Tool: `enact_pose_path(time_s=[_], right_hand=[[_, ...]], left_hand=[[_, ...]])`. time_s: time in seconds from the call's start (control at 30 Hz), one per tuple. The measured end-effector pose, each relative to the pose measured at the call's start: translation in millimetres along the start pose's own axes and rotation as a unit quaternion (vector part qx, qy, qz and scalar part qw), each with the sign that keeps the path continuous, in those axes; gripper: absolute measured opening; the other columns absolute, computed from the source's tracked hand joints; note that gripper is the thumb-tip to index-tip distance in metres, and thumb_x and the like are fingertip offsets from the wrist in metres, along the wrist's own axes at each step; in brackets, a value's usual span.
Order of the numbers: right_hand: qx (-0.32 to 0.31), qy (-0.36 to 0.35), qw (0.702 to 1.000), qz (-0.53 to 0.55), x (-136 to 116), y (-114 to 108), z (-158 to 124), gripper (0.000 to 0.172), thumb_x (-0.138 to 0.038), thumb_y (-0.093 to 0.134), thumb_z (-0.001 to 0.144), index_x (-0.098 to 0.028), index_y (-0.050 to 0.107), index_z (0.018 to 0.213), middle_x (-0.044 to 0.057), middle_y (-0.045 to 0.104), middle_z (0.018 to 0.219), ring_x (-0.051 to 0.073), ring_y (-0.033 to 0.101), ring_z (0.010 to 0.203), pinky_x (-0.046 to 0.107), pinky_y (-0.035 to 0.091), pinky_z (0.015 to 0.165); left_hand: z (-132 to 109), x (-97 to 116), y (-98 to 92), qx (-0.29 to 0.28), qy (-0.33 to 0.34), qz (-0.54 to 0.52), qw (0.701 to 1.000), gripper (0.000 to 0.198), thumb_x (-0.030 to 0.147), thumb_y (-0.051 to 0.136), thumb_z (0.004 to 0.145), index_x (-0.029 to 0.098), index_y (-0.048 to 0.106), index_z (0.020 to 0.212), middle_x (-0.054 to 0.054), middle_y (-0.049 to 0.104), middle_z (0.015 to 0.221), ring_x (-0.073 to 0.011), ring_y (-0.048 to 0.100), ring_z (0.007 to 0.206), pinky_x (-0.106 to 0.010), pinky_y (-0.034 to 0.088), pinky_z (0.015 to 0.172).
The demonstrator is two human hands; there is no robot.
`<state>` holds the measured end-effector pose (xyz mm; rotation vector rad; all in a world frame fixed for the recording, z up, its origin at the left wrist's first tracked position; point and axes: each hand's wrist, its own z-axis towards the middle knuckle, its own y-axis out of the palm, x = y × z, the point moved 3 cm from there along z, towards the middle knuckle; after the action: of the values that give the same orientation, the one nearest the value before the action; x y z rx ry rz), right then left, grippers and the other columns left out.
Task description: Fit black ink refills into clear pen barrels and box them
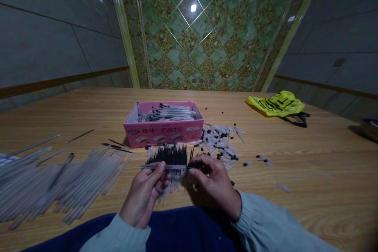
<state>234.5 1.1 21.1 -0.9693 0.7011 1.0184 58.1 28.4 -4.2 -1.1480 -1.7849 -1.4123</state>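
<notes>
My left hand (147, 193) grips a clear pen barrel (165, 167) held level above the table's near edge. My right hand (213, 181) pinches the barrel's right end, its fingers closed on a small dark piece there. Just behind the hands lies a row of black-tipped refills (171, 154). A scatter of small clear caps and black plugs (220, 139) lies to the right of them. A pink cardboard box (163, 130) holding finished pens stands behind the refills.
A large heap of clear pen tubes (59, 185) covers the table's left side. A yellow plastic bag (277, 103) lies at the back right on the wooden table (310, 165). Loose small parts dot the table right of the hands.
</notes>
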Motion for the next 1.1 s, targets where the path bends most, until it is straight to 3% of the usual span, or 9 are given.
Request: enact_pose_path(time_s=[0.27,0.5,0.63,0.87,1.03,1.1], right_hand=[[-0.006,-0.035,0.999,-0.029,-3,-1,-2,0.014,-0.007,0.061,0.073,-0.018,0.067,0.078,0.001,0.065,0.073,0.014,0.060,0.068,0.022,0.045,0.059],[-0.012,0.029,0.999,0.013,4,1,-2,0.008,-0.014,0.062,0.074,-0.018,0.067,0.078,0.002,0.067,0.073,0.016,0.061,0.067,0.025,0.046,0.061],[-0.012,0.043,0.998,0.038,9,2,-1,0.004,-0.021,0.062,0.074,-0.017,0.064,0.072,0.000,0.061,0.064,0.014,0.055,0.061,0.024,0.043,0.056],[-0.114,0.100,0.986,0.067,15,9,-3,0.043,-0.044,0.040,0.090,-0.018,0.049,0.057,-0.002,0.049,0.052,0.010,0.044,0.047,0.021,0.033,0.047],[-0.070,0.029,0.997,-0.005,10,6,-3,0.016,-0.033,0.056,0.084,-0.018,0.054,0.077,-0.002,0.051,0.067,0.012,0.048,0.063,0.021,0.036,0.055],[-0.091,0.030,0.995,-0.012,11,7,-5,0.023,-0.033,0.051,0.087,-0.018,0.053,0.070,-0.003,0.050,0.063,0.012,0.047,0.061,0.021,0.035,0.054]], left_hand=[[-2,0,-0.1,0.015,0.012,0.009,1.000,0.015,0.014,0.073,0.067,0.011,0.062,0.077,-0.002,0.065,0.061,-0.0096,0.061,0.052,-0.015,0.051,0.045],[-1,-2,-1.1,0.001,0.014,0.016,1.000,0.022,0.017,0.076,0.064,0.012,0.061,0.080,-0.002,0.065,0.060,-0.0094,0.061,0.053,-0.015,0.050,0.046],[-4,-1,0.3,-0.005,0.029,0.041,0.999,0.030,0.025,0.078,0.060,0.013,0.060,0.081,-0.001,0.066,0.058,-0.0099,0.061,0.053,-0.016,0.049,0.048],[-7,3,5.6,-0.008,0.069,0.083,0.994,0.034,0.030,0.078,0.058,0.014,0.058,0.080,-0.001,0.067,0.053,-0.0101,0.059,0.048,-0.016,0.045,0.045],[-3,0,-0.6,0.012,0.039,0.054,0.998,0.032,0.027,0.077,0.061,0.013,0.058,0.082,-0.001,0.066,0.055,-0.0086,0.059,0.050,-0.015,0.046,0.046],[-2,-1,-1.5,0.002,0.035,0.054,0.998,0.031,0.026,0.076,0.063,0.013,0.058,0.083,0.000,0.066,0.057,-0.0088,0.060,0.053,-0.015,0.047,0.048]])
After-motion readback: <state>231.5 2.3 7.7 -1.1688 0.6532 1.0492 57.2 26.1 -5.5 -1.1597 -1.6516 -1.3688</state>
